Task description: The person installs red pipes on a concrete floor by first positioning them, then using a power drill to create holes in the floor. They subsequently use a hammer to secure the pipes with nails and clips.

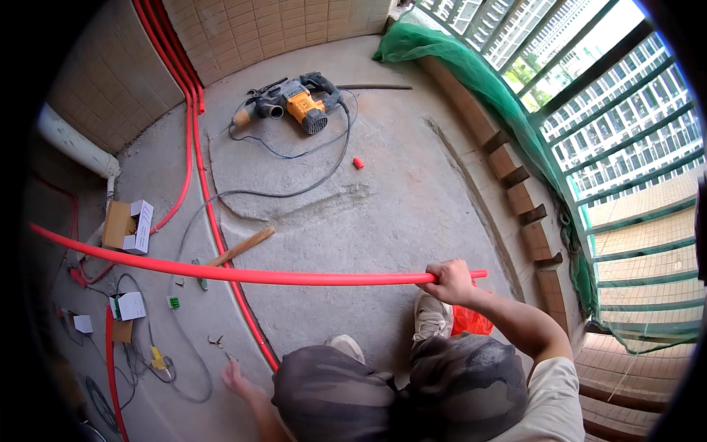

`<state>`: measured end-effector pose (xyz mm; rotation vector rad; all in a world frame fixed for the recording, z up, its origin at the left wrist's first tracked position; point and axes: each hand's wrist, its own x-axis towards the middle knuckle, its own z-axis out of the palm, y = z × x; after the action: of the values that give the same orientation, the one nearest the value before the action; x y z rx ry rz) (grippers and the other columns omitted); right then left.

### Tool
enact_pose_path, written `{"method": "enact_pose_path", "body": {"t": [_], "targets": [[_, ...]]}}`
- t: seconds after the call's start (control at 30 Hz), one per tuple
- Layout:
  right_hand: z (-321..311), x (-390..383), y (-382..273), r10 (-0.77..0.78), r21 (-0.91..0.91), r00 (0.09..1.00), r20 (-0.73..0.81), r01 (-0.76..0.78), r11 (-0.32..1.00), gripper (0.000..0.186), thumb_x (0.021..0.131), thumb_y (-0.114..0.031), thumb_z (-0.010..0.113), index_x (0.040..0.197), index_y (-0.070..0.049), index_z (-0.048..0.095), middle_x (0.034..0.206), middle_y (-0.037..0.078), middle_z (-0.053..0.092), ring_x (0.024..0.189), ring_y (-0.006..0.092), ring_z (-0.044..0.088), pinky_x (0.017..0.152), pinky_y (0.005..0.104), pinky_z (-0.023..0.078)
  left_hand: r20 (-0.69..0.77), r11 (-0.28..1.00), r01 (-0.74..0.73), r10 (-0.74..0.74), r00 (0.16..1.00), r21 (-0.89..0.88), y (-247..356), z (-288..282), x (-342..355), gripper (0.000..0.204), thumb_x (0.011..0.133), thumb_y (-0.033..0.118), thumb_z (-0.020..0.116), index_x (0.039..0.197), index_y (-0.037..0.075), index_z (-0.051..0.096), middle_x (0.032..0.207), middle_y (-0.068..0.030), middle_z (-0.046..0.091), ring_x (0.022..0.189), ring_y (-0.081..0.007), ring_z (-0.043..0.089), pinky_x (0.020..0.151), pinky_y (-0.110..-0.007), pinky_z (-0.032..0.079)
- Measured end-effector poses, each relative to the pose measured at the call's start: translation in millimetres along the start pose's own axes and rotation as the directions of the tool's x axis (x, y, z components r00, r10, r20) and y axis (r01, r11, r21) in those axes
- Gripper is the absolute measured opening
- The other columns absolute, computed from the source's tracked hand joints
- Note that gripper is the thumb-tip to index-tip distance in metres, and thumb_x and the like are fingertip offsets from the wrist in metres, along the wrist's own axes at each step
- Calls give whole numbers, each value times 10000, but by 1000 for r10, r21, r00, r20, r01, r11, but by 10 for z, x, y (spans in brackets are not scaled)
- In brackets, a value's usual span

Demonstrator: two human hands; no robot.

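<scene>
A long red plastic pipe [331,278] stretches across the view from the far left to just past my right hand [451,281]. That hand is wrapped round it near its right end, above my shoe. My left hand [237,379] is low over the floor at the lower left, slightly blurred, its fingers reaching out and seemingly without a hold on anything. Close by its fingertips lie a few small metal pieces [215,341], too small to name. Under the pipe rests a hammer with a wooden handle [247,245]; the pipe partly covers it.
An orange and black rotary hammer [300,103] lies at the back, its cable trailing over the concrete floor. Red pipes [208,191] run along the floor and up the wall. Small open boxes [128,227] stand at left. Green netting [471,66] and bricks [529,197] line the right railing.
</scene>
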<state>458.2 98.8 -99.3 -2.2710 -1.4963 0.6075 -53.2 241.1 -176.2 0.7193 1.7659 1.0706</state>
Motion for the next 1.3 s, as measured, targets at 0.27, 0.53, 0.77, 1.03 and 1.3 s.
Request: {"method": "enact_pose_path", "body": {"t": [0.27,0.53,0.77,1.03,1.3], "targets": [[431,247,-463,-222,43,974,-33,224,974,363,820,-303,766,1096,-113,627,1014,149,653,930,346,640,782,457,511,879,842,277,399,259,-464,1635,2025,-614,334,1016,441,541,1033,109,570,969,-99,586,918,-251,563,900,-453,467],[388,-767,648,55,-172,987,-153,-82,982,578,938,-440,636,1431,-160,525,1497,157,431,1413,380,349,1145,524,290,743,773,91,561,364,-628,2613,1956,-418,508,1091,403,414,648,158,365,527,29,307,455,-104,301,536,-286,338],[410,-999,922,233,-279,967,103,-197,940,695,892,-458,683,1503,-243,432,1514,121,427,1436,341,343,1165,555,256,623,889,-242,447,643,-388,3087,1701,-24,523,1054,420,518,641,168,320,495,47,267,375,-83,243,396,-269,259],[311,-1404,1220,330,-243,943,45,-310,919,564,827,-323,768,1293,-140,509,1235,133,573,1122,366,598,859,474,532,594,374,-795,529,606,478,1895,608,993,452,977,332,664,682,20,525,569,-47,466,538,-196,503,531,-415,379],[-63,-2051,1771,495,-413,863,-100,-489,769,427,822,-189,724,1191,-95,531,1107,145,608,1014,381,645,827,484,536,629,-71,-656,379,679,751,980,-436,1240,335,907,275,715,747,-2,613,693,-221,636,702,-466,616,668,-542,457]]}}
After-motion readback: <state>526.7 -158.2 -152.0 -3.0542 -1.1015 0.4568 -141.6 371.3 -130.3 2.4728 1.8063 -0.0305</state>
